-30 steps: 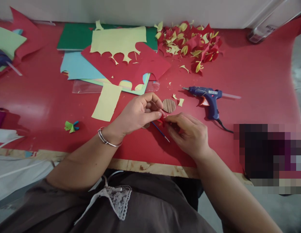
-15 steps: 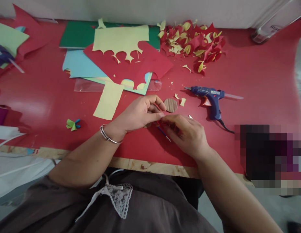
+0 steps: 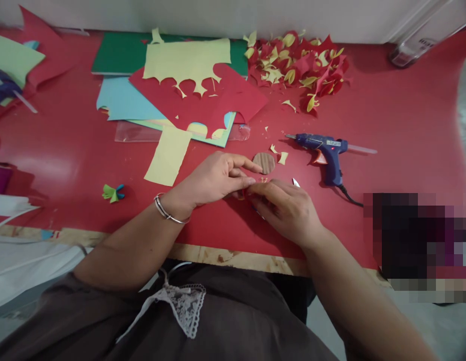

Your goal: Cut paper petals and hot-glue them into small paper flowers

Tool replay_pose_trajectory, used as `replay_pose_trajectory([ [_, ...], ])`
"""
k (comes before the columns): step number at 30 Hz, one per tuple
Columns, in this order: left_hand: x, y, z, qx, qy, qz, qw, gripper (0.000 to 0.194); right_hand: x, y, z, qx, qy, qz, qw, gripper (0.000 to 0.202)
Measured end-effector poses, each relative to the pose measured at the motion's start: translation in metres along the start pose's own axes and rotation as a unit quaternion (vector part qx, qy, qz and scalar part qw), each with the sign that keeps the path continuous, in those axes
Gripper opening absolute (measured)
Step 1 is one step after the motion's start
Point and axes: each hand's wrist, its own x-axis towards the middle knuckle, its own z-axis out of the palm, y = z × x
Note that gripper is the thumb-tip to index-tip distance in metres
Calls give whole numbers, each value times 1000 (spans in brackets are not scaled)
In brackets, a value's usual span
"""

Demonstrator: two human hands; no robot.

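Note:
Near the table's front edge my left hand point(image 3: 222, 176) and my right hand point(image 3: 287, 206) meet at the fingertips. Both are closed in a pinch around a small red paper piece point(image 3: 244, 192), mostly covered by the fingers. Under my right hand shows the metal tip of a thin pen-like stick point(image 3: 260, 214); whether the hand grips it I cannot tell. Just beyond the left index fingertip lies a round brown striped disc point(image 3: 264, 162). Small yellowish bits point(image 3: 263, 179) show between disc and hands.
A blue glue gun point(image 3: 326, 153) lies on the right with its cord. Behind are a heap of red and yellow cut pieces point(image 3: 296, 65), a cut yellow sheet point(image 3: 188, 57) and a red sheet point(image 3: 203, 108). A yellow strip point(image 3: 168, 155) and a green-blue paper piece point(image 3: 112, 193) lie left.
My left index finger has stretched slightly forward toward the disc. My right hand has shifted a little left and now covers more of the pen-like stick.

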Motion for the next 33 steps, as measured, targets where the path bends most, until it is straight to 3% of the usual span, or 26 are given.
replay_pose_trajectory([
  [16,-2,3,4,56,0,39,998,35,1,-1,-1,11,1,-21,1000,12],
  [21,-5,2,-4,27,15,45,999,24,1,1,-3,12,11,15,1000,8],
  [25,-8,0,-11,25,20,91,995,9,1,1,-5,11,30,59,998,7],
  [33,-14,3,-11,87,51,149,984,7,2,-2,-11,36,56,104,992,6],
])
